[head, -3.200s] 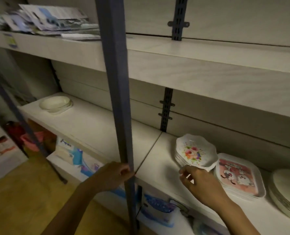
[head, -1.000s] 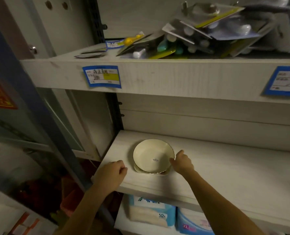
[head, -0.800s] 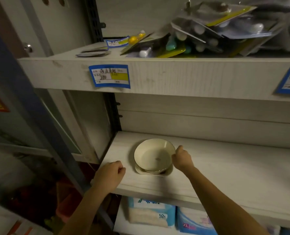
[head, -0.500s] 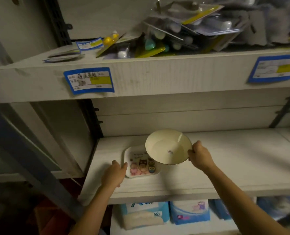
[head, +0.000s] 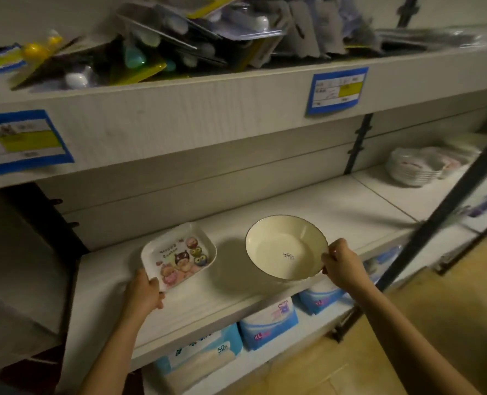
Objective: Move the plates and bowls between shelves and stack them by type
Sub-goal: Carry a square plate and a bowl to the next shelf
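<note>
A round cream bowl (head: 285, 246) with a dark rim is held tilted above the white shelf (head: 236, 297); my right hand (head: 340, 262) grips its right edge. To its left a square white plate (head: 179, 256) printed with cartoon owls rests on the shelf, and my left hand (head: 144, 290) pinches its near left corner. Far right on the same shelf level sits a stack of scalloped white plates (head: 407, 169), with more blurred dishes behind them.
The upper shelf (head: 193, 106) overhangs, piled with packaged utensils and carrying blue price labels (head: 336, 91). A dark slanted metal post (head: 447, 206) crosses at the right. Blue tissue packs (head: 267, 323) fill the shelf below. Wooden floor lies at the lower right.
My right hand lifted the cream bowl off the cartoon plate and carried it right. My left hand moved from the shelf edge onto the plate's corner. The view swung right.
</note>
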The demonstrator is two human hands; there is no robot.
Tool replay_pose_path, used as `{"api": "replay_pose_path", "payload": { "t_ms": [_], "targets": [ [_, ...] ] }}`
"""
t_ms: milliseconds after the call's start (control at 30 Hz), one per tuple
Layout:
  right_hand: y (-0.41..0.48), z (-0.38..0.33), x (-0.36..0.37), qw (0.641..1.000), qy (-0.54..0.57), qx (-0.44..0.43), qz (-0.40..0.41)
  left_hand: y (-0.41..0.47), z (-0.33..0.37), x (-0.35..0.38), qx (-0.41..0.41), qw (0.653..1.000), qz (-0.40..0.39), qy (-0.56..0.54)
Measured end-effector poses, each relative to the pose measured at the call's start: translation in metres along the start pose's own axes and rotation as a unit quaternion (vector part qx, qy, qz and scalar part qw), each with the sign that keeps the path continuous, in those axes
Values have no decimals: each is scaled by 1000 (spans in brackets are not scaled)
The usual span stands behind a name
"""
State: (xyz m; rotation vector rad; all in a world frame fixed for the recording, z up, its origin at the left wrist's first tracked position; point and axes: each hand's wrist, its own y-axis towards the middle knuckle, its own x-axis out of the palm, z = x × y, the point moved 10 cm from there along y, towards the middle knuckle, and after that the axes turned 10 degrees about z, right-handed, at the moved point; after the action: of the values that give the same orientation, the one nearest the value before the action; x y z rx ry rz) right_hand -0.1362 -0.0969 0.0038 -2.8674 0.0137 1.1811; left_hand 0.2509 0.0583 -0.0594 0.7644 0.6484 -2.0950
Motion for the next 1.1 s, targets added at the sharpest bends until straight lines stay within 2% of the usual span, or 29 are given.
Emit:
{"api": "replay_pose_path", "payload": {
  "t_ms": [133, 433, 767, 1100],
  "targets": [
    [-7, 29, -42, 998, 37, 34, 47, -15, 56, -4, 82, 996, 4, -30],
    [-11, 110, -163, 986, 41, 79, 143, -123, 188, 45, 262, 961, -87, 1],
    [-4, 239, -309, 972, 18, 125, 198, -243, 285, 178, 326, 933, -150, 31],
    [21, 348, -414, 955, 24, 170, 240, -340, 359, 318, 331, 921, -206, 23]
  ]
}}
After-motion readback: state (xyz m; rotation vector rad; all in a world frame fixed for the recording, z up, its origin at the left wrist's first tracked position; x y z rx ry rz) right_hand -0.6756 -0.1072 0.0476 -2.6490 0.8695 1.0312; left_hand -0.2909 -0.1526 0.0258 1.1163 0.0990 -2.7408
